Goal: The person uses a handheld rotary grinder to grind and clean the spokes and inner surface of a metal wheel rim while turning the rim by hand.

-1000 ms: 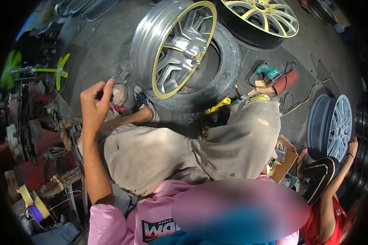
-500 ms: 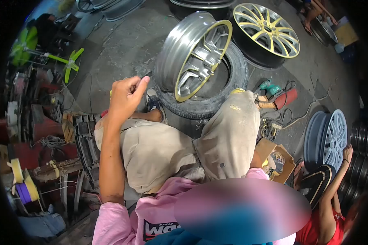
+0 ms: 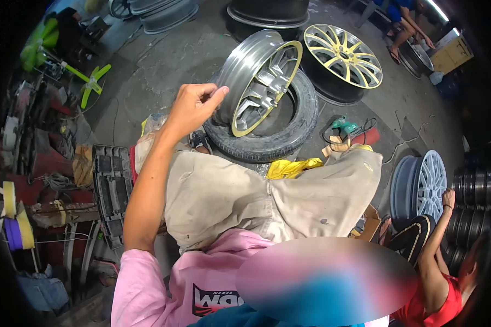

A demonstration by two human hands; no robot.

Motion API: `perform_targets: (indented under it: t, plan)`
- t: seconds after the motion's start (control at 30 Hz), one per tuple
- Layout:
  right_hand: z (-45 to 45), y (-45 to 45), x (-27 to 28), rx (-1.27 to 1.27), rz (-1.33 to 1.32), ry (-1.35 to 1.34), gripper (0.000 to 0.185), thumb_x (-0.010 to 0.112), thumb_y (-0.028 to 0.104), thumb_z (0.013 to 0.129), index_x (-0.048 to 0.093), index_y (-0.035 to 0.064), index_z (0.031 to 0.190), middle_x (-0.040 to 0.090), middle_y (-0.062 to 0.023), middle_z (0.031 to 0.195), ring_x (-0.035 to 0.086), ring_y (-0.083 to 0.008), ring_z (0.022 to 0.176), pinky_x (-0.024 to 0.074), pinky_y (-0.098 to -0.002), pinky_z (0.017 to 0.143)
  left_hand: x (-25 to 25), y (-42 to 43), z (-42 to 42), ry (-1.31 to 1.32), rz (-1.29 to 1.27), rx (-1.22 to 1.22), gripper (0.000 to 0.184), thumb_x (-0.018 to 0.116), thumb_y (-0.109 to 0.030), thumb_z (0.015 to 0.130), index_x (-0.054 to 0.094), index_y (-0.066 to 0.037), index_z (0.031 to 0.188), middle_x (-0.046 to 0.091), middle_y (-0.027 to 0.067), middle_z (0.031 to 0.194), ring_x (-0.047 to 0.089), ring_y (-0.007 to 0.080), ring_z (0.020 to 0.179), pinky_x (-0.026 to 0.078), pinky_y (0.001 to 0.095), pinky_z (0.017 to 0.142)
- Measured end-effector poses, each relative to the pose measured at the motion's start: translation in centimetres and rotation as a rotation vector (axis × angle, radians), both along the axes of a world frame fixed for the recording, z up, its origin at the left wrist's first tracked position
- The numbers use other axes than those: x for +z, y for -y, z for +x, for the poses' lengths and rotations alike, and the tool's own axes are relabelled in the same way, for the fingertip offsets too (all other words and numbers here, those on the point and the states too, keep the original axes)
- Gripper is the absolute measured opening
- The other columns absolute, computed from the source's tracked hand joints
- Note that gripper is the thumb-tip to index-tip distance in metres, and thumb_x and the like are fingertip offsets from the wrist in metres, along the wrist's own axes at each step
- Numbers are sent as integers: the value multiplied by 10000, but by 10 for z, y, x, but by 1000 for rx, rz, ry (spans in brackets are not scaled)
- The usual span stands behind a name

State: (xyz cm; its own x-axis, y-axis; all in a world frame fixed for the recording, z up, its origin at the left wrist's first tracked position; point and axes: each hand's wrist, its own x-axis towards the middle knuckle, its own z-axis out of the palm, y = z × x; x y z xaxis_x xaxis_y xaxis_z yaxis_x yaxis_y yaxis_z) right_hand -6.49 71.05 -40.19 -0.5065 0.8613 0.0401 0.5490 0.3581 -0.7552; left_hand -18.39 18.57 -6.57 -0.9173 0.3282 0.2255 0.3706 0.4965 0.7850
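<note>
Raised over the lap, my left hand (image 3: 199,106) has its fingers curled and its thumb pressed against them; anything in the pinch is too small or hidden to name. Just right of the fingertips in the picture is a polished silver wheel rim (image 3: 244,65) with a yellow-edged face. It stands tilted on a black tire (image 3: 240,150) lying flat on the floor. Whether the hand touches the rim is unclear. My right hand is out of the frame. A yellow cloth (image 3: 294,167) shows between the knees.
A yellow-spoked wheel (image 3: 343,56) lies beyond the tire. Right of it are a green power tool (image 3: 343,126) and its cable. A co-worker in red (image 3: 437,291) touches a pale blue wheel (image 3: 432,182). Another person (image 3: 403,27) sits far right. Metal parts (image 3: 112,191) crowd the left.
My left hand has moved right and up in the picture, closer to the silver rim, its fingers still curled. The view has shifted, and the yellow cloth shows again between the spread knees.
</note>
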Motion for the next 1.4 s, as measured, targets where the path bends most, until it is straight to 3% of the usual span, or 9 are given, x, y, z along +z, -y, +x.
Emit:
perform_targets:
  t: [0.3, 0.37, 0.5, 0.73, 0.93, 1.0, 1.1, 1.2, 1.4]
  plan:
    - [6, -47, 156, 61, 308, -383, 853, 889, 290, 752, 473, 50, 1457, 727, -132, 1115, 706, -271, 957, 561, -393, 858, 32, -76, 12, 195, 159, -288, 405, 655, -310, 1016, 651, -35, 719, 584, -10, 624, 546, 48, 564, 429, 217, 507]
    - [10, -21, 250, 288, 201, -346, 1096, 909, 248, 623, 295, 60, 1512, 714, -208, 1132, 709, -365, 982, 538, -442, 921, 41, -96, 16, 243, 130, -390, 364, 672, -290, 1008, 662, -18, 766, 581, -26, 644, 535, 34, 595, 410, 231, 529]
    - [26, 16, 357, 345, 440, -100, 979, 864, 194, 607, 371, 80, 1445, 705, -246, 1125, 704, -414, 1006, 542, -474, 923, 54, -139, 29, 187, 134, -509, 366, 686, -277, 992, 652, 2, 759, 572, -16, 645, 488, 46, 600, 396, 261, 539]
    - [33, 37, 406, 374, 571, -524, 755, 839, 170, 661, 514, -5, 1319, 697, -160, 1084, 687, -241, 979, 532, -359, 905, 61, -177, 42, 189, 153, -686, 375, 707, -345, 970, 707, 23, 897, 662, 35, 726, 574, 100, 676, 479, 295, 641]
    - [-3, 56, 451, 911, 90, -1064, 423, 804, 60, 846, 569, 8, 1194, 681, -86, 1049, 682, -164, 998, 567, -277, 830, 96, -275, 45, -468, 619, -545, 639, 794, -420, 892, 595, 24, 1307, 663, 179, 1251, 647, 239, 1079, 526, 340, 908]
    - [-12, 19, 441, 932, -330, -1014, 426, 780, 79, 880, 541, -17, 1219, 673, -97, 1067, 676, -160, 1013, 561, -274, 837, 123, -288, 47, -252, 771, -702, 616, 804, -396, 886, 604, 37, 1275, 670, 162, 1218, 644, 226, 1080, 518, 338, 936]
    - [-25, 54, 448, 825, 116, -893, 429, 760, 129, 917, 531, -28, 1243, 659, -84, 1050, 650, -144, 938, 543, -290, 821, 127, -287, 48, -89, 993, -687, 566, 821, -344, 879, 616, 52, 1227, 716, 142, 1103, 657, 162, 1014, 524, 321, 914]
    - [-28, 104, 426, 798, -118, -835, 449, 734, 235, 961, 505, -7, 1261, 669, -148, 1100, 696, -217, 992, 577, -359, 898, 108, -263, 45, 11, 905, -662, 494, 801, -304, 907, 633, 65, 1188, 746, 124, 1043, 682, 146, 967, 537, 303, 883]
    - [-36, 147, 340, 667, -327, -832, 371, 757, 65, 902, 611, -14, 1234, 668, -49, 1115, 663, -142, 944, 544, -298, 844, 34, -262, 36, 26, 790, -556, 372, 750, -237, 960, 658, 57, 1167, 763, 104, 1039, 688, 100, 938, 548, 274, 857]
